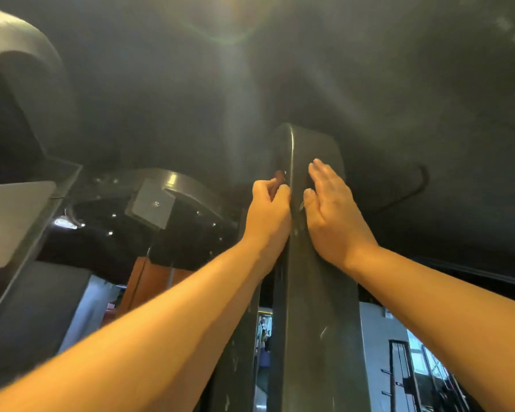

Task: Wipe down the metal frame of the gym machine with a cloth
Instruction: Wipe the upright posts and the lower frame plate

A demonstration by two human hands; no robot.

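the dark metal upright (312, 292) of the gym machine is seen from below, in the middle of the view. its rounded top ends just under the dark ceiling (369, 69). the right hand (330, 209) is laid flat on the wide right face of the upright, with the fingers straight and together, and nothing is held by it. the left hand (269, 209) is curled at the left edge of the upright, and a small reddish-brown piece of cloth (278, 174) is pinched in its fingers beside the narrow left side. most of the cloth is hidden by the hand. to the left, near the left hand, a curved black cover (188, 182) with a grey plate (152, 206) is found, and a big grey housing (21, 69) is placed further left and higher. a thin dark cable (411, 191) is bent along the ceiling to the right. open room is left on the right side of the upright; on the left the cover stands close. lower down, an orange panel (149, 281) and a black rack (399, 370) are seen in the background.
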